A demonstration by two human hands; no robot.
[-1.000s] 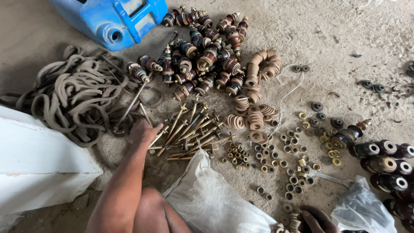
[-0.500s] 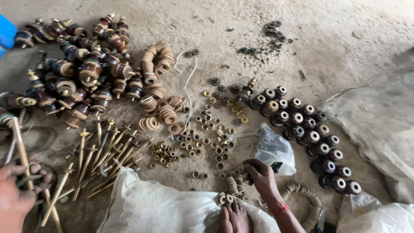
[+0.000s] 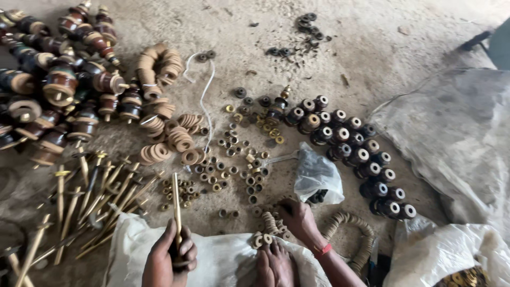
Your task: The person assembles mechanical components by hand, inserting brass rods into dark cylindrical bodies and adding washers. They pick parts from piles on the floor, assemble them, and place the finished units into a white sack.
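Evidently the brass rod [image 3: 176,204] is stiff, slim, fairly heavy; left hand [image 3: 169,258] fingers wrap its lower end. Right hand [image 3: 297,218] fingers pinch small washers [image 3: 265,226] on the floor [image 3: 372,32].

Both hands are bare, with no gloves or sleeves reaching the wrists. The right hand [image 3: 298,219] wears a thin red band at the wrist. The left hand [image 3: 169,258] carries no ring or band.

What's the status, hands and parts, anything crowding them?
Left hand shut on brass rod, held upright. Right hand down on floor by stack of tan washers. Clear plastic bag and loose small rings close around.
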